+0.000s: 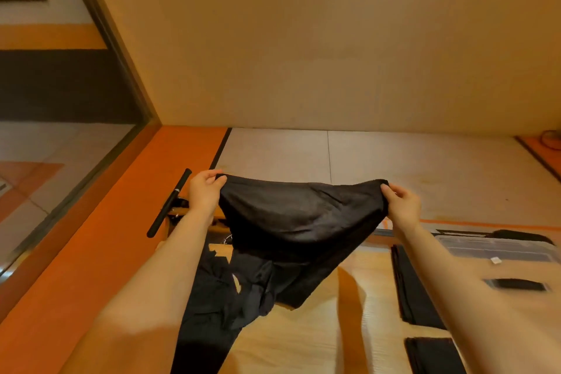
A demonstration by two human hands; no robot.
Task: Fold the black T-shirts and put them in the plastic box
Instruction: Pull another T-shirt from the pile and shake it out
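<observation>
Black T-shirt held up in the air over the wooden worktop, stretched between both hands. Left hand pinching 1 top corner, right hand pinching the other, thumbs and fingers curled onto the cloth edge. Upper edge sagging a little in the middle; lower part hanging in loose folds, its hem reaching down near the worktop.

Below and to the left, a heap of unfolded black shirts lying crumpled on the worktop, running off the bottom of the view. To the right, 2 folded black shirts: a folded stack and, nearer, a folded piece. Further right, the clear plastic box, partly hidden by the right forearm; dark shapes in and around it, too blurred to tell whether folded shirts lie inside.

Probably at the shake-out stage, just ahead of laying the shirt flat for folding.

Possible troubles from here:
- Hanging hem dragging over the heap and catching another shirt, lifting or scattering it.
- Thin pinch at the corners slipping under the weight of the cloth, dropping 1 side and twisting the shirt.
- Laying down with the lower part bunched, giving a crooked fold and needing smoothing.
- Little free worktop between heap and folded stack, so a careless lay-down could overlap and disturb the finished pieces.
- Black bar at the worktop's far left edge close to the left hand; a wide swing could knock it.
</observation>
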